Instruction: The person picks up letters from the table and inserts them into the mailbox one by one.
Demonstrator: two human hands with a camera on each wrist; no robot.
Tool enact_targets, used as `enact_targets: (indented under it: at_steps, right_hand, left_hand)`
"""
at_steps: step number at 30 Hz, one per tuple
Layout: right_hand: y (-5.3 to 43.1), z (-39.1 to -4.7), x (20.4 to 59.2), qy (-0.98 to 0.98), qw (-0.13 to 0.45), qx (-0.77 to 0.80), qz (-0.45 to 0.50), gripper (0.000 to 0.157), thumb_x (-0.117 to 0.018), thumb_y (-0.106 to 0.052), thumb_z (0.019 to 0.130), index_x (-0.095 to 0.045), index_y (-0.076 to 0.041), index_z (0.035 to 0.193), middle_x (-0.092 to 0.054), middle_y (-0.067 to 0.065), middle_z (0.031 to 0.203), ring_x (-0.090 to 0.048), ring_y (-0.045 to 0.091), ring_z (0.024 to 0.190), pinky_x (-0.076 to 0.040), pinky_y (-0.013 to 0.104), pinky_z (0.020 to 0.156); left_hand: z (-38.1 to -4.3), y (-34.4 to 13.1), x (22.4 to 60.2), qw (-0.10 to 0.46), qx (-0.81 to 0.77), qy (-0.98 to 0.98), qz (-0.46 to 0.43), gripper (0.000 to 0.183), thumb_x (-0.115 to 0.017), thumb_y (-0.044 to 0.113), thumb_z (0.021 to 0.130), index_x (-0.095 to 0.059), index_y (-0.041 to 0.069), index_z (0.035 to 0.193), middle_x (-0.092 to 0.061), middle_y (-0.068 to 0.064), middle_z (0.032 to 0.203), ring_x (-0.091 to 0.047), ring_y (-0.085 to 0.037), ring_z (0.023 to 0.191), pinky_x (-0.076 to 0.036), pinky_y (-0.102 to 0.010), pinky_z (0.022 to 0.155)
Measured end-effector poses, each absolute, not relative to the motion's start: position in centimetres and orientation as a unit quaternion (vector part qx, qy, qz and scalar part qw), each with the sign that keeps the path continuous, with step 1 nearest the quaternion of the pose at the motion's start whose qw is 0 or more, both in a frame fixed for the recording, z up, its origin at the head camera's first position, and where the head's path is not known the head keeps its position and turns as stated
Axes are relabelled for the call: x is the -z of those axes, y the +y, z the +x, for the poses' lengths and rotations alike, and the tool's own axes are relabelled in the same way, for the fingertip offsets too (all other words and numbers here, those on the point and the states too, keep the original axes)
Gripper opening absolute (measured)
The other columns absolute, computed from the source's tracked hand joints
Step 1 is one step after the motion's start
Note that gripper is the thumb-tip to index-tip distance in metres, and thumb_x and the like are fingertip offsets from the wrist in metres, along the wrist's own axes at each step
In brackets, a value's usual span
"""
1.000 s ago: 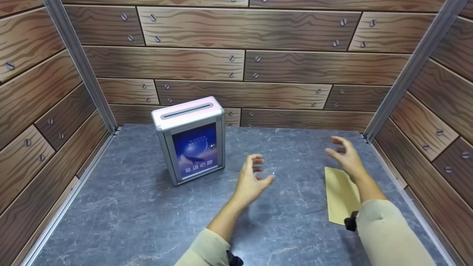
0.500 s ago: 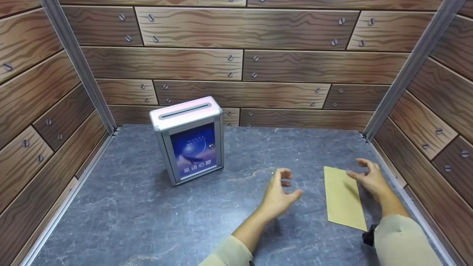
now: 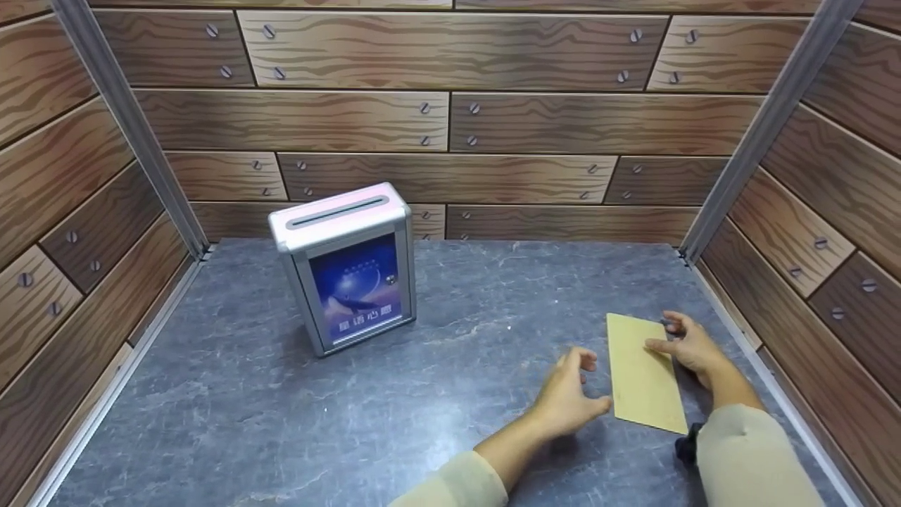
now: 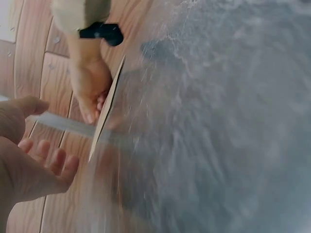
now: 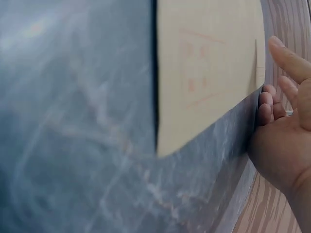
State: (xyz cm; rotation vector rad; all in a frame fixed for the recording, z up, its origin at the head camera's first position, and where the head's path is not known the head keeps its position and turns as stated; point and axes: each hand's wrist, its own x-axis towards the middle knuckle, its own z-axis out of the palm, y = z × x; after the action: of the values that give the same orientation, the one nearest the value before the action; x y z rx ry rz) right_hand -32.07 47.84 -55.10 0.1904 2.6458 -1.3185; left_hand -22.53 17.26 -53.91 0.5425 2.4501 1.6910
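A flat tan paper envelope [image 3: 644,373] lies on the grey marbled tabletop, with faint red printing on it in the right wrist view. My right hand [image 3: 693,350] is at its right edge, the thumb reaching over the paper and the fingers beside the edge. In the right wrist view, a gap shows between the thumb [image 5: 290,60] and the envelope. Just off the envelope's left edge is my left hand [image 3: 566,398], thumb and fingers spread with nothing between them. The left wrist view shows the envelope [image 4: 108,109] nearly edge-on, beyond the left hand [image 4: 31,167].
A silver box [image 3: 345,271] with a slot in its top and a blue picture on its front stands upright at the left. Wood-patterned walls [image 3: 450,120] enclose the back and sides of the table [image 3: 281,422], with metal posts [image 3: 767,120] in the corners.
My left hand has moved right and toward me, up to the envelope's left side. My right hand has come down from above the envelope to its right edge. The envelope stays flat.
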Motion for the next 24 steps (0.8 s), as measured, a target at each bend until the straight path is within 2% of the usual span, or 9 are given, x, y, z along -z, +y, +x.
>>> enact_targets:
  at_steps: [2, 4, 9, 15, 19, 24]
  right_hand:
    - [47.8, -32.2, 55.0, 0.891, 0.098, 0.438, 0.069, 0.098, -0.076, -0.028, 0.102, -0.012, 0.004, 0.17, -0.019, 0.041, 0.165, -0.023, 0.058, 0.155, -0.028, 0.068, 0.129]
    - [47.7, -32.3, 55.0, 0.896, 0.105, 0.425, 0.073, 0.1, -0.076, -0.031, 0.102, -0.011, 0.005, 0.17, -0.017, 0.042, 0.165, -0.021, 0.06, 0.155, -0.026, 0.07, 0.13]
    - [47.5, -32.6, 55.0, 0.904, 0.117, 0.402, 0.081, 0.103, -0.077, -0.034, 0.101, -0.012, 0.006, 0.17, -0.014, 0.043, 0.165, -0.021, 0.06, 0.153, -0.022, 0.069, 0.13]
    - [47.1, -32.7, 55.2, 0.902, 0.113, 0.407, 0.085, 0.1, -0.079, -0.032, 0.099, -0.017, 0.006, 0.168, -0.014, 0.041, 0.164, -0.022, 0.057, 0.151, -0.024, 0.067, 0.129]
    - [47.1, -32.6, 55.2, 0.901, 0.107, 0.41, 0.086, 0.095, -0.079, -0.031, 0.099, -0.024, 0.006, 0.166, -0.015, 0.04, 0.162, -0.025, 0.056, 0.149, -0.026, 0.066, 0.128]
    - [47.2, -32.4, 55.3, 0.901, 0.103, 0.41, 0.093, 0.095, -0.081, -0.032, 0.096, -0.027, 0.008, 0.162, -0.02, 0.037, 0.156, -0.032, 0.05, 0.14, -0.031, 0.061, 0.122]
  left_hand:
    - [-22.8, 18.0, 54.1, 0.059, -0.538, 0.821, 0.181, 0.059, -0.089, 0.013, 0.083, -0.055, 0.024, 0.131, -0.065, 0.006, 0.126, -0.065, -0.012, 0.114, -0.052, -0.019, 0.094]
    - [-23.0, 18.6, 54.2, 0.067, -0.508, 0.837, 0.19, 0.061, -0.091, 0.015, 0.081, -0.057, 0.023, 0.131, -0.066, 0.007, 0.125, -0.064, -0.008, 0.113, -0.051, -0.018, 0.096]
    - [-23.9, 19.3, 54.7, 0.104, -0.424, 0.875, 0.207, 0.063, -0.095, 0.023, 0.08, -0.059, 0.025, 0.132, -0.067, 0.009, 0.124, -0.061, -0.003, 0.111, -0.051, -0.018, 0.097]
    - [-24.6, 18.9, 55.3, 0.126, -0.397, 0.884, 0.21, 0.055, -0.096, 0.026, 0.079, -0.064, 0.021, 0.124, -0.069, 0.007, 0.12, -0.06, -0.004, 0.111, -0.05, -0.017, 0.099]
    - [-24.4, 19.0, 55.1, 0.136, -0.362, 0.898, 0.21, 0.054, -0.097, 0.031, 0.079, -0.066, 0.022, 0.123, -0.063, 0.008, 0.121, -0.056, -0.005, 0.116, -0.049, -0.017, 0.103]
    - [-23.8, 19.9, 55.0, 0.138, -0.334, 0.914, 0.185, 0.046, -0.094, 0.034, 0.083, -0.068, 0.022, 0.119, -0.056, 0.007, 0.114, -0.05, -0.006, 0.109, -0.048, -0.018, 0.1]
